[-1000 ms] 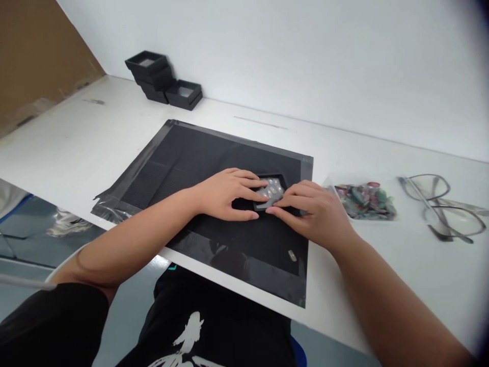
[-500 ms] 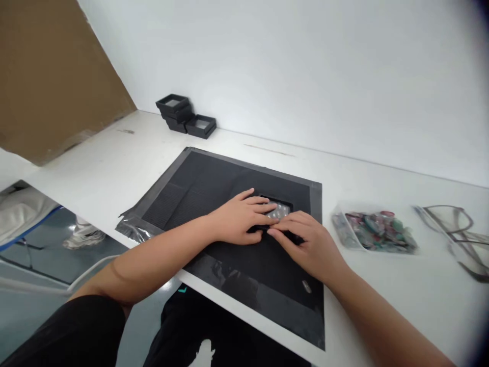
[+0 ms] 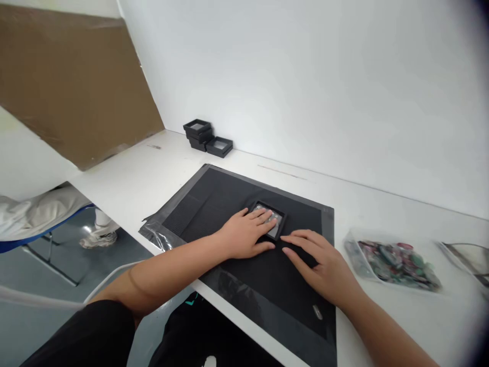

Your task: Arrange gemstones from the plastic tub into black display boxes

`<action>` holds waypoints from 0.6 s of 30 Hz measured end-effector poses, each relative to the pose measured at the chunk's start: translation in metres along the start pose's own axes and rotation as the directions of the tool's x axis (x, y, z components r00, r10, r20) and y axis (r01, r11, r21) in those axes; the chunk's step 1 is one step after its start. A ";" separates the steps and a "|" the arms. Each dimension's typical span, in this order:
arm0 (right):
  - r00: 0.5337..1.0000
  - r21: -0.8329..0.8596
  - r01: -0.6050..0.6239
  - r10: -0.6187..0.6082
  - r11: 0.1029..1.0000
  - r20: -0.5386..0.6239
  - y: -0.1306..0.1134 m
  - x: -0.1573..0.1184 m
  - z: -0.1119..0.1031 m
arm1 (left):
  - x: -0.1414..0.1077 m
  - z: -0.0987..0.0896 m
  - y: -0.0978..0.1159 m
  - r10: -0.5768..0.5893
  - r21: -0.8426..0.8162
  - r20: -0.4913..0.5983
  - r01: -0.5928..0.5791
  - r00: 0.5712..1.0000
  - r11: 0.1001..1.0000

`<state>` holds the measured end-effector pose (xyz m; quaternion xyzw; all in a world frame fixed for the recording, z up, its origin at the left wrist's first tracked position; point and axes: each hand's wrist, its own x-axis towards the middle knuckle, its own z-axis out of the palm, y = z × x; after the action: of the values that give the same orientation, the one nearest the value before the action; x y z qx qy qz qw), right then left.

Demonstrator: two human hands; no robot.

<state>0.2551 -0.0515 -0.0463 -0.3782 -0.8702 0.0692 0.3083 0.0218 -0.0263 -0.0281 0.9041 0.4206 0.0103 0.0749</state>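
Observation:
A small black display frame point(image 3: 283, 224) with a clear, dotted-looking window lies on the black mat point(image 3: 214, 196). My left hand point(image 3: 244, 235) rests on it, fingers stretched out across the window and covering part of it. My right hand point(image 3: 323, 262) hovers by the frame's near right corner, thumb and fingers apart with nothing between them. Nearer to me on the mat lies a small, shiny, clear oblong piece point(image 3: 318, 312).
Right of the mat, a clear plastic box point(image 3: 376, 275) holds many coloured, stone-like pieces. Glasses point(image 3: 464, 260) lie beyond it at the edge of view. More black frames point(image 3: 198, 133) are stacked near the wall. Another person's shoe point(image 3: 98, 238) shows below the table at left.
My right hand has come off the near edge of the frame, and its fingers have parted. My left hand stays on the frame. The whole view has shifted, with the table lower and further right.

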 end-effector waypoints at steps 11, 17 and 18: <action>0.994 -0.030 -0.013 0.016 0.999 0.105 -0.003 -0.002 -0.002 | -0.064 -0.027 -0.145 -0.547 0.050 -0.129 0.556 0.827 0.830; 0.994 -0.039 -0.021 0.025 0.999 0.111 0.001 -0.004 0.000 | -0.109 -0.036 -0.232 -0.785 -0.040 -0.300 0.815 0.542 0.579; 0.993 -0.036 -0.024 0.027 0.999 0.113 0.002 -0.005 0.001 | -0.111 -0.036 -0.243 -0.808 -0.057 -0.330 0.844 0.489 0.534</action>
<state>0.2587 -0.0529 -0.0498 -0.3900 -0.8824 0.0795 0.2510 -0.2373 0.0475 -0.0228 0.5793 0.8082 0.0941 -0.0489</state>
